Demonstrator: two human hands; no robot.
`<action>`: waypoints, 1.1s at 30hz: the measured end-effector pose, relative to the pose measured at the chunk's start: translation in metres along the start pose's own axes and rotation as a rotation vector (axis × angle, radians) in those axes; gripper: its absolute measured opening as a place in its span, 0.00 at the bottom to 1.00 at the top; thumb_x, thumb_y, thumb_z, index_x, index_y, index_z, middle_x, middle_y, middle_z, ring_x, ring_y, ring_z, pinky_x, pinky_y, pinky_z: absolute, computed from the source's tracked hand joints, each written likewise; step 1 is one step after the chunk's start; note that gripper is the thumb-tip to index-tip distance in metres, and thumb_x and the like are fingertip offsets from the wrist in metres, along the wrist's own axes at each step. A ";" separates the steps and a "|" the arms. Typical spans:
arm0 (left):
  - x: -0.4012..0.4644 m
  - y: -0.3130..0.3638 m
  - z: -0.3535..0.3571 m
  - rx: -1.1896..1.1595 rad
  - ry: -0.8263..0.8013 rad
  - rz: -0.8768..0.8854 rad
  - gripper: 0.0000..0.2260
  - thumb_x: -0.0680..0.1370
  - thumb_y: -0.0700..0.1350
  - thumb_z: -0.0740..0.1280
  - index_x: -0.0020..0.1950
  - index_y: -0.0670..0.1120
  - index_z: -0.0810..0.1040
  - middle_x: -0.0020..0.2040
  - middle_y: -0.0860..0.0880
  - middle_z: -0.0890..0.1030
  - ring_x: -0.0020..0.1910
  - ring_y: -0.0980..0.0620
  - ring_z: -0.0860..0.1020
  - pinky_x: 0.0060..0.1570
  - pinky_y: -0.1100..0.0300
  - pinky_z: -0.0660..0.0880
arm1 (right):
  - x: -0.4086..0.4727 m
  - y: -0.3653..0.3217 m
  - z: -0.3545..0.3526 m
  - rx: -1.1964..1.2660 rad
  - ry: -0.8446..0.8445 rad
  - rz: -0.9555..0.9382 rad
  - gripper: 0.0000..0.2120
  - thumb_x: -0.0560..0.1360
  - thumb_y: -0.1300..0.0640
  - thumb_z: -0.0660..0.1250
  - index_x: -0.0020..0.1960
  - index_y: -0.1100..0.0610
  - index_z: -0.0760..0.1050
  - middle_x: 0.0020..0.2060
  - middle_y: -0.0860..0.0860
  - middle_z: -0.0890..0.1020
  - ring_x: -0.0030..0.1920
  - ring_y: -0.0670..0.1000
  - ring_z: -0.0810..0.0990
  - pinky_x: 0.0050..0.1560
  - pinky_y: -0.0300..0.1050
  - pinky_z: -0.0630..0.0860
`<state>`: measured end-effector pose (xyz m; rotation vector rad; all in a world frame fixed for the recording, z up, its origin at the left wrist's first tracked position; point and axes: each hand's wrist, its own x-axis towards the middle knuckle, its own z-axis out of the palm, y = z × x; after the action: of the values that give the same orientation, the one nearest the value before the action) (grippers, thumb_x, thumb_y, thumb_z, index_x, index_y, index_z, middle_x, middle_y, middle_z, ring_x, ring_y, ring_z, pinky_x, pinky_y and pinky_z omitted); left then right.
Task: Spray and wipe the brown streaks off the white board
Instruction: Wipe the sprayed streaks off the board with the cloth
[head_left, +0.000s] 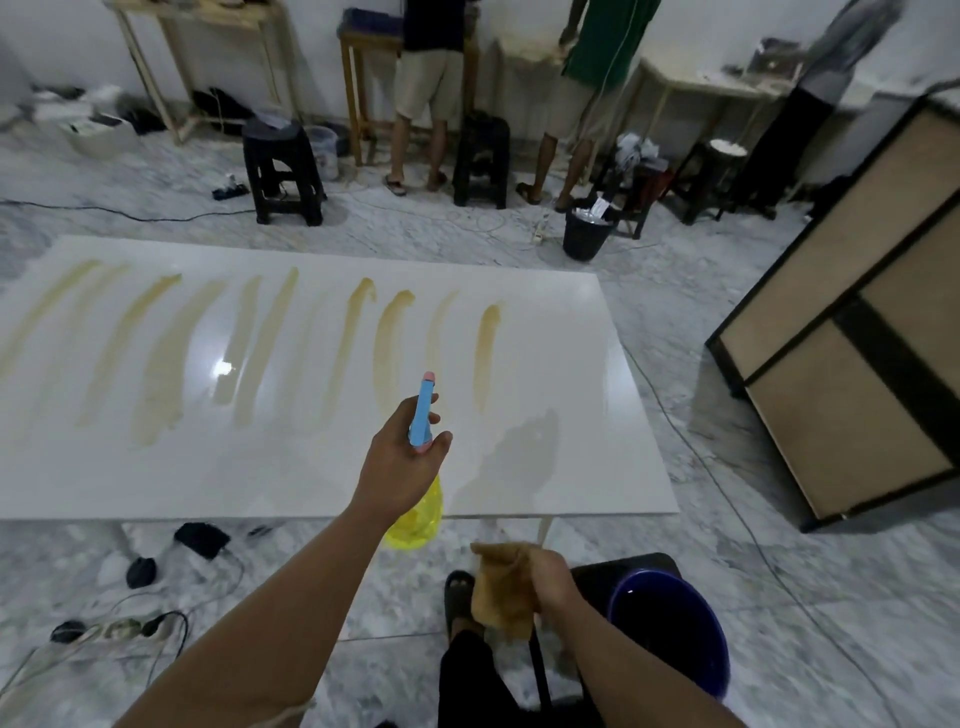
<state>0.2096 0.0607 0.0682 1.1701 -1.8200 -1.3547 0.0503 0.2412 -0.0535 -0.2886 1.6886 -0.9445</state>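
My left hand (402, 457) is wrapped around the neck of the spray bottle (420, 415), fingers curled about the blue head, which points away from me over the board (571, 374). The bottle's yellow body (415, 519) hangs below my wrist at the board's near edge. My right hand (550, 577) is clenched on a brown cloth (501, 587), held low off the board, above my sandalled foot (460, 597) and just beside a dark blue bucket (670, 623) that sits on a black stool (623, 566).

The board lies flat in front of me, glossy, with a bright light glare on its left half. Brown streaks (485, 353) run across it in a row, each slanting from near to far; I count about 10, some strong, some faint. The right end of the board carries no streaks, only a dull wet-looking patch (519, 457) near the bottle.

Beyond the board, 2 people (426, 78) stand at wooden tables, with black stools and a black bin (587, 234) on the marble floor.
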 end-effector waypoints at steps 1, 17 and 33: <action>-0.002 0.003 -0.001 0.000 0.000 0.003 0.20 0.81 0.45 0.72 0.70 0.61 0.73 0.58 0.56 0.82 0.53 0.55 0.81 0.49 0.60 0.75 | -0.007 -0.011 -0.004 0.082 -0.045 0.038 0.08 0.73 0.51 0.74 0.43 0.56 0.86 0.38 0.52 0.87 0.39 0.54 0.86 0.47 0.49 0.83; 0.093 0.012 0.011 -0.020 0.001 -0.025 0.19 0.80 0.46 0.72 0.70 0.59 0.75 0.57 0.57 0.82 0.48 0.54 0.82 0.46 0.59 0.75 | 0.075 -0.237 -0.058 0.349 0.018 -0.122 0.26 0.86 0.43 0.49 0.66 0.54 0.81 0.60 0.58 0.84 0.57 0.60 0.84 0.60 0.59 0.78; 0.399 -0.047 0.081 -0.046 0.046 -0.160 0.35 0.79 0.41 0.72 0.59 0.85 0.67 0.57 0.69 0.80 0.58 0.57 0.81 0.56 0.55 0.80 | 0.486 -0.476 -0.111 -0.051 0.271 -0.337 0.15 0.81 0.46 0.64 0.43 0.47 0.87 0.29 0.51 0.73 0.34 0.53 0.76 0.35 0.50 0.70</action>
<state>-0.0229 -0.2648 -0.0218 1.3354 -1.6839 -1.4378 -0.3474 -0.3218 -0.0507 -0.5094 1.9512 -1.2339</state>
